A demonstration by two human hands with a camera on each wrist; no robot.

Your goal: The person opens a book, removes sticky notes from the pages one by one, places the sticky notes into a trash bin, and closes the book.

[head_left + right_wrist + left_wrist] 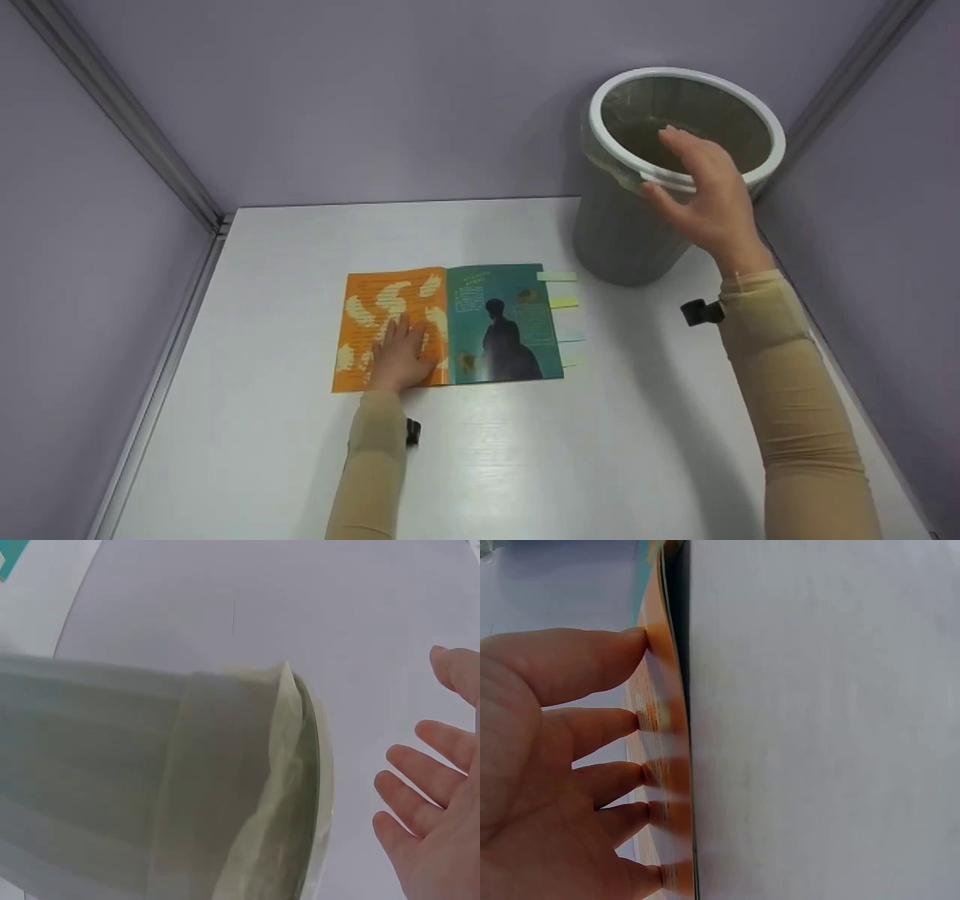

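Note:
An open magazine lies flat on the white table, an orange page on the left and a teal page with a dark figure on the right. My left hand rests on the orange page, its fingertips spread and pressing it in the left wrist view. Over the near rim of a grey trash bin hovers my right hand, fingers apart and holding nothing. The right wrist view shows that hand beside the lined rim of the bin, apart from it.
Several sticky tabs stick out from the magazine's right edge. A thin bag lines the bin, folded over under its white rim. Pale panels stand behind and on both sides of the table.

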